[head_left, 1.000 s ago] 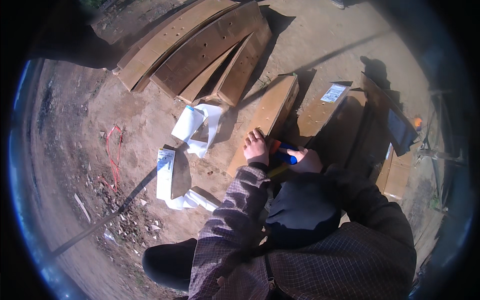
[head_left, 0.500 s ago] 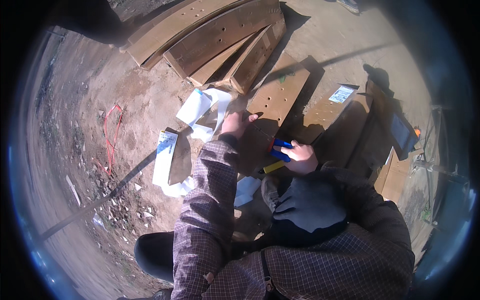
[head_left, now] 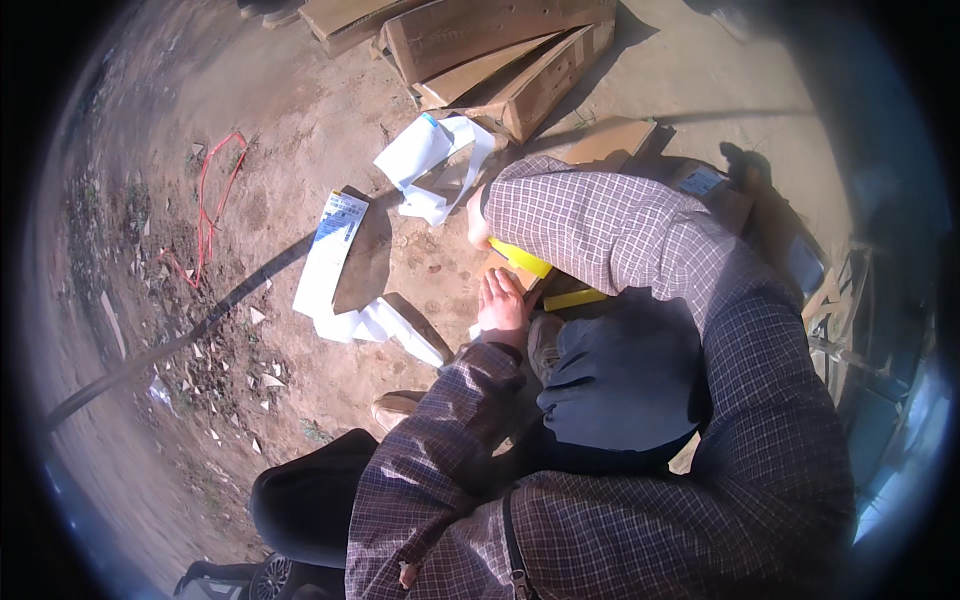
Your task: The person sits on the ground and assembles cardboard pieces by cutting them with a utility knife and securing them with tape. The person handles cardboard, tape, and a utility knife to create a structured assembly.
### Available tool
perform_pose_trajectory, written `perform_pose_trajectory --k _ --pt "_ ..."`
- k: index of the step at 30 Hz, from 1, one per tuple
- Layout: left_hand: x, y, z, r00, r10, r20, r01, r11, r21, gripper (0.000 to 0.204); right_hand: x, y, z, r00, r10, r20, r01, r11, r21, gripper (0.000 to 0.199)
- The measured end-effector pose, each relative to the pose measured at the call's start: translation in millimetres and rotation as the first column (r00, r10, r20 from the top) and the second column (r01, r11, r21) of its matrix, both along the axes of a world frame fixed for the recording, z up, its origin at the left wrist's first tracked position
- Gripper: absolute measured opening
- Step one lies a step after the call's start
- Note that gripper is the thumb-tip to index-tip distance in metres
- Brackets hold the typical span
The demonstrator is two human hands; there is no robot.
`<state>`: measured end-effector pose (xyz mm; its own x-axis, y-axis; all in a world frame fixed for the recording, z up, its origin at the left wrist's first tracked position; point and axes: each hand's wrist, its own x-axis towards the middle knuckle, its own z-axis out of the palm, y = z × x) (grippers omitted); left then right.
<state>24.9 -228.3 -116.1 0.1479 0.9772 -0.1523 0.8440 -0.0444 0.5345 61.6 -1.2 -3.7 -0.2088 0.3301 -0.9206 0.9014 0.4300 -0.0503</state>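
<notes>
The right hand [head_left: 480, 222], mostly hidden behind its sleeve, grips a yellow tool [head_left: 522, 259] over the board [head_left: 600, 143] on the ground. The left hand [head_left: 502, 305] rests flat and released just beside it. Better to steady the board firmly before pressing.

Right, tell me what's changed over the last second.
The right hand has swung forward and across to the left, carrying the yellow tool; its sleeve now covers most of the board. The left hand, which had reached out toward the white paper, has drawn back and lies open just below the tool. The cardboard boxes, the paper and the red cord lie as before.
</notes>
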Motion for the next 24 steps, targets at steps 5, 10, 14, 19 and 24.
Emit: perform_pose_trajectory --k 5,10,14,19,24 --pt "-24 -5 -14 0.990 0.102 -0.102 -0.106 0.994 -0.036 0.078 45 -41 123 0.986 -0.071 -0.151 0.041 0.980 -0.195 0.046" --pt "-5 -3 -14 0.994 0.057 -0.096 -0.055 0.998 0.028 0.087 186 -141 152 0.675 -0.496 -0.547 0.658 0.740 0.140 0.056" --pt "-8 0 -11 0.991 0.034 -0.133 -0.037 0.999 -0.020 0.090 135 -104 132 0.438 -0.454 -0.776 0.755 0.655 0.043 0.049" --pt "2 7 -11 0.994 0.041 -0.099 -0.041 0.999 -0.002 0.086 23 3 46 0.960 -0.134 -0.247 0.191 0.956 0.224 0.055" --pt "16 7 -28 0.987 0.027 -0.159 -0.018 0.998 0.059 0.091 1 14 -8 0.996 -0.002 0.090 0.000 1.000 0.017 0.055"
